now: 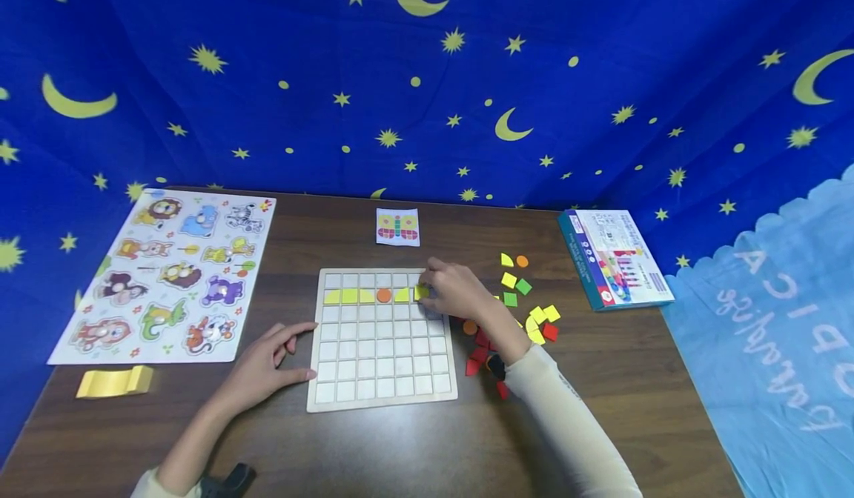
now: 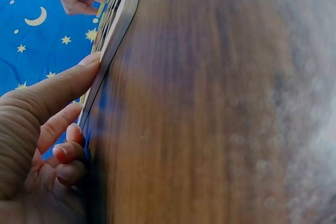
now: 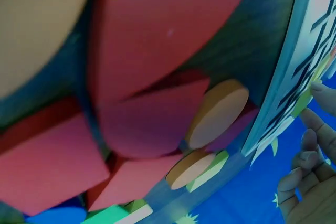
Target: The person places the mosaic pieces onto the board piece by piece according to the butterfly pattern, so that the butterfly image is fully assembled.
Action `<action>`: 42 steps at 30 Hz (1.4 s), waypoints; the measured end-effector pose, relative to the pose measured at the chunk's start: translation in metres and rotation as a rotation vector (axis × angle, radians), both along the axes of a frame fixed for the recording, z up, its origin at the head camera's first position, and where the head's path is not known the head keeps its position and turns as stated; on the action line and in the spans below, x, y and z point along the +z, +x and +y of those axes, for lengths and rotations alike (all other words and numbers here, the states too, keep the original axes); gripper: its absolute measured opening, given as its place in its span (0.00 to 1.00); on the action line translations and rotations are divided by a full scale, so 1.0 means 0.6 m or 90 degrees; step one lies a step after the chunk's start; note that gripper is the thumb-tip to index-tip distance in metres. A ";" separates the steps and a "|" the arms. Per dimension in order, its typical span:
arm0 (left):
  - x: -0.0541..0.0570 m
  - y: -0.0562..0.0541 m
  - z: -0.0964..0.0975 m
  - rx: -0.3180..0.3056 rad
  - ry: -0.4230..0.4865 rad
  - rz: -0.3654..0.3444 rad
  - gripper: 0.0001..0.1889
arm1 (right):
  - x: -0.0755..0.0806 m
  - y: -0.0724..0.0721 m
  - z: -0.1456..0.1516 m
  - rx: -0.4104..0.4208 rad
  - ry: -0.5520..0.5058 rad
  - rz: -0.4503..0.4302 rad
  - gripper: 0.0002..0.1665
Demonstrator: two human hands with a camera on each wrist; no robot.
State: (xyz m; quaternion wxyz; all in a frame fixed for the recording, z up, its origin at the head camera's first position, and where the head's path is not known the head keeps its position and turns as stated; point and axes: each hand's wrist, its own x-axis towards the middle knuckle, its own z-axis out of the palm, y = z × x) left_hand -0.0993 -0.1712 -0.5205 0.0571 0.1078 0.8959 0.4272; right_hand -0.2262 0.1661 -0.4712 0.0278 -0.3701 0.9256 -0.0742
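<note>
A wooden grid board (image 1: 385, 404) lies on the table with yellow pieces and an orange disc (image 1: 383, 296) along its second row. My right hand (image 1: 457, 290) is over the board's upper right corner. Between thumb and fingertips it pinches a yellow tile (image 1: 422, 292) at the right end of that row; the right wrist view shows this tile (image 3: 302, 102) edge-on against the board. At the board's left edge rests my left hand (image 1: 263, 361), thumb (image 2: 68, 85) and index finger stretched out to the rim, the other fingers loosely bent.
Loose red, yellow, green and orange pieces (image 1: 537, 327) lie right of the board. A butterfly pattern card (image 1: 397, 228) is behind it. An animal puzzle (image 1: 173, 276) and a yellow block (image 1: 115, 382) are at left, a box (image 1: 617, 257) at back right.
</note>
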 end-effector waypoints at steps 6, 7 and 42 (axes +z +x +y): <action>-0.002 -0.001 0.003 -0.003 -0.002 0.010 0.37 | -0.005 0.005 -0.002 0.006 0.007 0.008 0.14; -0.001 -0.001 0.003 -0.004 -0.003 0.013 0.37 | -0.005 0.006 -0.002 0.004 0.005 0.008 0.14; 0.003 0.002 0.004 0.003 -0.004 0.020 0.36 | 0.014 -0.021 0.174 -0.262 -0.027 -0.078 0.21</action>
